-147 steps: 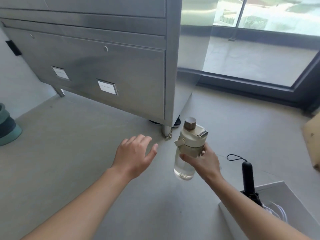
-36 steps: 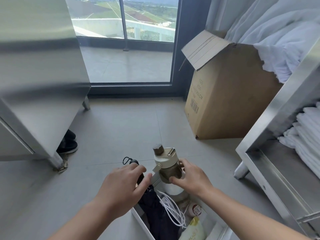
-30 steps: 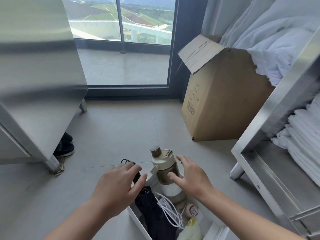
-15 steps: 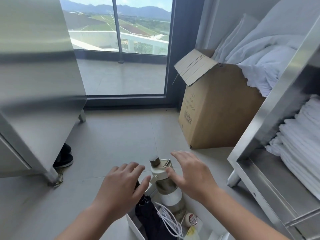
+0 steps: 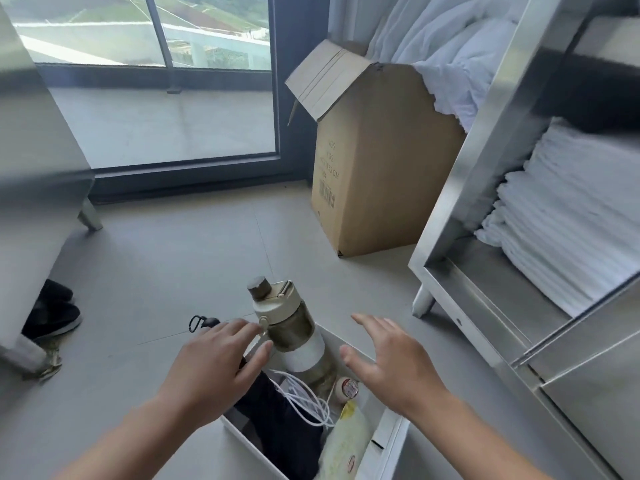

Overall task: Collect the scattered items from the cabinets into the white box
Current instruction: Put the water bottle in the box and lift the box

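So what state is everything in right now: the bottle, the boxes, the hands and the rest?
white box, open, holding several items.
water bottle, lid shut, tilted, standing in the white box.
umbrella, folded, in the box.
white cable, loosely coiled in the box.
cardboard box, flaps open.
towels, folded and stacked.
left hand, open, fingers by the bottle's lid.
right hand, open, clear of the bottle.
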Available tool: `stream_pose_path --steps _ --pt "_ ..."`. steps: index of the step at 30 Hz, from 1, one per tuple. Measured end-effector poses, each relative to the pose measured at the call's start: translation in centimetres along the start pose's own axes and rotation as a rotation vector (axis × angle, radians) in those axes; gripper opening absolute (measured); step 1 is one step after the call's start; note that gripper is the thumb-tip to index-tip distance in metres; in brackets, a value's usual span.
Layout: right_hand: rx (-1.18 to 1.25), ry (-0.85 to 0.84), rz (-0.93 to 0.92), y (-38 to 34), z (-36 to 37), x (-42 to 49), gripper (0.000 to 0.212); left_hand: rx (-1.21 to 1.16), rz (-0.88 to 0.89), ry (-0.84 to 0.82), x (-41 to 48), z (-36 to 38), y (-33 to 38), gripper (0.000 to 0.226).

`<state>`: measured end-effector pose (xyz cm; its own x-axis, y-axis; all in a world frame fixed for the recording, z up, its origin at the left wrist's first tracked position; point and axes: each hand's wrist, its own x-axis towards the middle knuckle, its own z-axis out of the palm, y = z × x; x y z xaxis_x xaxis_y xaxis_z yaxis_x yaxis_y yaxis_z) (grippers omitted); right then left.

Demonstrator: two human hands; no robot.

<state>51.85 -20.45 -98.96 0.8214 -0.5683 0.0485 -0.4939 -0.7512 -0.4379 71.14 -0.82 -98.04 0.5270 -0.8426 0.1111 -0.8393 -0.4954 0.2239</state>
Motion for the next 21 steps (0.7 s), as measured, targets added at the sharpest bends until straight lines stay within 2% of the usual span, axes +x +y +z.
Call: stream_pose_path --steps 6,13,21 --pt "0.045 0.006 0.008 -0.4 0.3 1.5 0.071 -0.017 0.013 0.035 0.8 0.3 1.6 0.055" --pt "0.141 0.009 0.006 -2.4 2.1 4.9 0.067 -0.074 -0.088 0.039 0.3 -0.4 1.6 0.056" --pt "0.156 -0.163 0.001 -6.3 -2.5 1.7 0.054 -0.251 -0.396 -0.042 -5.8 -5.2 4.6 0.047"
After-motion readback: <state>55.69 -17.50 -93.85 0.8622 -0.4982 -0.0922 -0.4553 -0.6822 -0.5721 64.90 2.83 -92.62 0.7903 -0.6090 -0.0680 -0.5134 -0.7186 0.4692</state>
